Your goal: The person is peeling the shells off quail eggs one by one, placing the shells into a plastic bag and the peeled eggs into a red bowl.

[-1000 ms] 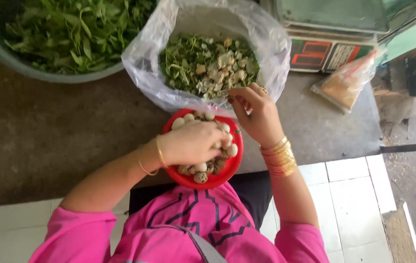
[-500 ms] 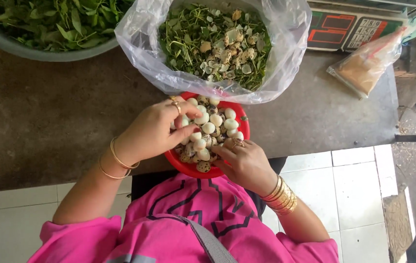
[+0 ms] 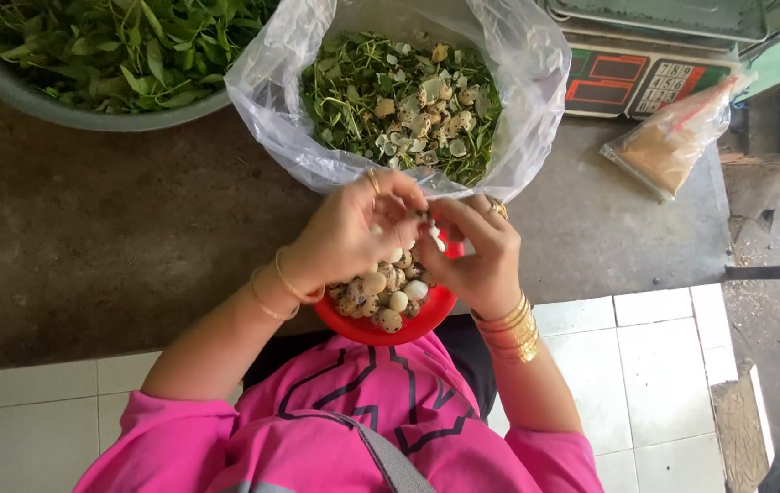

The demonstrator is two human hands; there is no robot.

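Dark grey stone makes up the counter (image 3: pixel 88 246), with white tiles along its near edge. At the far left sits a big grey bowl (image 3: pixel 6 87) full of green leaves. Next to it a clear plastic bag (image 3: pixel 522 100) stands open, holding green scraps and bits of broken shell.

Below the bag, the left hand (image 3: pixel 353 233) pinches a small egg (image 3: pixel 434 236) with its fingertips. The right hand (image 3: pixel 476 251) meets it there and grips the same egg, picking at its shell. Both hands are curled close, just above a red bowl (image 3: pixel 381 329) piled with little spotted eggs.

I think this egg is light, smooth and easy to crush. A soft hold with fingertips around its middle seems best.

Further right lie a scale (image 3: pixel 650 78) and a small bag of brown powder (image 3: pixel 668 146).

Half a second ago both hands were down in the red bowl. Now they are up and touching over its far edge.
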